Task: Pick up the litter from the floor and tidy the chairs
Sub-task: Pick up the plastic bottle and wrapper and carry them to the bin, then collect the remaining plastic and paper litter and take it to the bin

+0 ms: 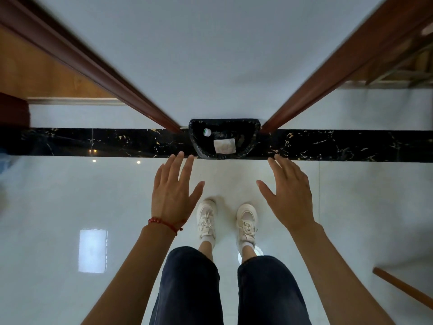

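Note:
A black bin point(250, 146) lined with a black bag stands against the white wall, between two brown door frames. Inside it lie a white tissue point(224, 145) and a small white bottle with a green cap point(207, 132). My left hand point(173, 193) hovers below the bin's left side, fingers spread and straight, a red bead bracelet on the wrist. My right hand point(289, 195) hovers below the bin's right side, also flat and holding nothing. No litter shows on the floor around my feet.
Glossy white floor tiles point(93, 207) with a black marble strip point(93, 141) along the wall. Brown door frames stand at the left point(93, 64) and the right point(339, 64). A brown wooden leg or rail point(403, 287) juts in at the lower right.

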`<state>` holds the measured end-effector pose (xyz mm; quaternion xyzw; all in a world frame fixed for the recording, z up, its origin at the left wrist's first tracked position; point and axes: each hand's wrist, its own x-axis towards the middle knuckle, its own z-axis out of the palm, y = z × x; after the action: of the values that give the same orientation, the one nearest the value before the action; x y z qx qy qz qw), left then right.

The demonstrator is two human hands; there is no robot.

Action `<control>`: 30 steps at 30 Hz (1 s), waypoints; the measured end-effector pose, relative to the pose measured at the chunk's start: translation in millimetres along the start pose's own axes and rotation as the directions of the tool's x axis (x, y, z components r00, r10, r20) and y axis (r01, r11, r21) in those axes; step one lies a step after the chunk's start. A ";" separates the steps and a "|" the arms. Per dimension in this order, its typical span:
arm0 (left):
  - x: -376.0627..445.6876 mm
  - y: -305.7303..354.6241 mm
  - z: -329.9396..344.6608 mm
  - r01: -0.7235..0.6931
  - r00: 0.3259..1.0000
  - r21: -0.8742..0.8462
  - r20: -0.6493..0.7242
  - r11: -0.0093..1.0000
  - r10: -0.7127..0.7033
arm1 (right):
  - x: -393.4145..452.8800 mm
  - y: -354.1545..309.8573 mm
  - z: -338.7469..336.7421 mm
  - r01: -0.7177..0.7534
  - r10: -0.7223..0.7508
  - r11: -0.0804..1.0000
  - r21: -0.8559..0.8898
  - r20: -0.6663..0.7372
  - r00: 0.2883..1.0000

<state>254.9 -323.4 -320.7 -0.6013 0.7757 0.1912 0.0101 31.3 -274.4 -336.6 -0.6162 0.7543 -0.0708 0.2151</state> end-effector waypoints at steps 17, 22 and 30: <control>-63.5 73.3 -141.2 -0.181 0.982 0.085 0.066 0.980 0.176 | -106.9 -11.2 -145.1 -0.195 0.200 0.980 0.048 -0.146 0.969; -55.6 82.2 -161.3 -0.298 0.952 0.105 0.105 0.949 0.287 | -130.8 -12.0 -158.5 -0.318 0.322 0.947 0.048 -0.123 0.939; -24.5 90.1 -181.0 -0.550 0.828 0.139 0.219 0.823 0.516 | -178.8 -28.8 -152.4 -0.613 0.637 0.770 0.174 -0.176 0.750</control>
<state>216.1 -338.2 -121.3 -0.3369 0.9242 0.1599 0.0818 21.0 -133.5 -146.8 -0.3037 0.9314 -0.1037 0.1717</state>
